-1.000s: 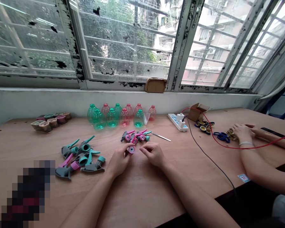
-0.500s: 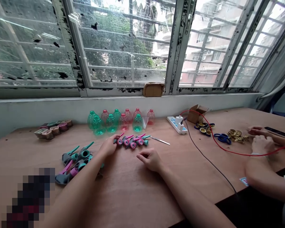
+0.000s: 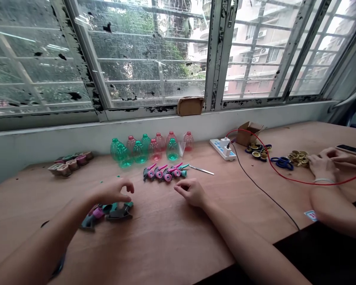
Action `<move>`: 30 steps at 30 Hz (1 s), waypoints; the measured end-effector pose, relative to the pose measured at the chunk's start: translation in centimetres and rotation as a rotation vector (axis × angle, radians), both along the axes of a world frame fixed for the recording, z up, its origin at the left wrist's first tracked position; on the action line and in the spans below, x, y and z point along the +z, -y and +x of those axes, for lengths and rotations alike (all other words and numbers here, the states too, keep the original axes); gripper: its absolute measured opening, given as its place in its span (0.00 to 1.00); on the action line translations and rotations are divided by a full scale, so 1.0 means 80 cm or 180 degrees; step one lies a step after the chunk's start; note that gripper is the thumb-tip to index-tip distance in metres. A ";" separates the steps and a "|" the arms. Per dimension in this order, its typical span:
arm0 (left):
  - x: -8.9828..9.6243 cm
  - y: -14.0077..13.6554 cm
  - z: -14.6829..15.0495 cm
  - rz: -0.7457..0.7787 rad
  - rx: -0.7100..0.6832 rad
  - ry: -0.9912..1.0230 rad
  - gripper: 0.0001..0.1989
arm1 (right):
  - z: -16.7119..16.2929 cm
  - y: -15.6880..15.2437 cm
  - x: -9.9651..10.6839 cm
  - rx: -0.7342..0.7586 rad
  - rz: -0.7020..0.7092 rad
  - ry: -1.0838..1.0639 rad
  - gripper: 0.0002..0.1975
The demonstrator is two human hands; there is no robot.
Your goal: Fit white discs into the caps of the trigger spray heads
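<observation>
My left hand (image 3: 115,192) hovers over a group of grey, green and pink spray trigger heads (image 3: 118,212), its thumb and fingers apart and curved with nothing between them. The forearm hides part of that group. On the table to the right of it rests my right hand (image 3: 192,192), fingers curled in to the thumb; whether anything is inside cannot be seen. Just beyond it, a row of trigger heads with pink and green collars (image 3: 167,174) lies on the wood. A thin metal tool (image 3: 201,170), perhaps tweezers, lies by the row's right end.
Green and pink clear bottles (image 3: 141,153) stand along the wall. A power strip (image 3: 223,150) trails a black cable and a red one. Stacked small parts (image 3: 71,164) sit at left. At right are blue-handled scissors (image 3: 282,162), gold pieces (image 3: 298,158) and another person's hands (image 3: 324,166).
My left hand has left the row of trigger heads and moved left and nearer, over the other group. My right hand has stayed almost in place. The view has shifted slightly.
</observation>
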State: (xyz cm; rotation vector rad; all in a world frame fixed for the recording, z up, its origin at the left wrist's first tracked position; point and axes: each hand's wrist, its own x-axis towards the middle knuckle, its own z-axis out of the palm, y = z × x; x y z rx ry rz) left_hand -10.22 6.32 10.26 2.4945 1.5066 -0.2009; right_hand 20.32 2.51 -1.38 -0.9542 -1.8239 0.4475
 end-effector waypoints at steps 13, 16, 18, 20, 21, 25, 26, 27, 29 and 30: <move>-0.020 0.055 0.058 0.0011 0.0446 -0.0641 0.21 | 0.057 -0.028 0.006 -0.1431 -0.0422 0.0515 0.12; -0.015 0.063 0.074 -0.0353 0.0238 0.0083 0.21 | 0.073 -0.030 0.004 -0.1222 -0.0798 0.1025 0.07; -0.019 0.064 0.086 -0.0426 0.0162 0.0577 0.22 | 0.078 -0.028 0.003 -0.0992 -0.0927 0.1139 0.07; -0.033 0.063 0.097 -0.0310 0.0101 0.1049 0.22 | 0.079 -0.025 0.004 -0.0795 -0.1080 0.1216 0.10; -0.042 0.062 0.102 -0.0197 0.0054 0.1330 0.22 | 0.079 -0.024 0.004 -0.0730 -0.1148 0.1247 0.12; -0.091 0.057 0.114 0.0009 -0.0042 0.2523 0.21 | 0.079 -0.023 0.004 -0.0722 -0.1307 0.1346 0.13; -0.102 0.056 0.115 -0.0048 -0.0022 0.2731 0.20 | 0.079 -0.024 0.002 -0.0744 -0.1346 0.1344 0.12; -0.111 0.057 0.116 -0.0098 0.0001 0.2843 0.20 | 0.080 -0.024 0.000 -0.0767 -0.1395 0.1324 0.11; -0.125 0.058 0.117 -0.0137 0.0022 0.2798 0.18 | 0.080 -0.025 -0.005 -0.0796 -0.1465 0.1244 0.09; -0.128 0.060 0.118 -0.0104 0.0019 0.2704 0.16 | 0.080 -0.025 -0.008 -0.0796 -0.1473 0.1193 0.09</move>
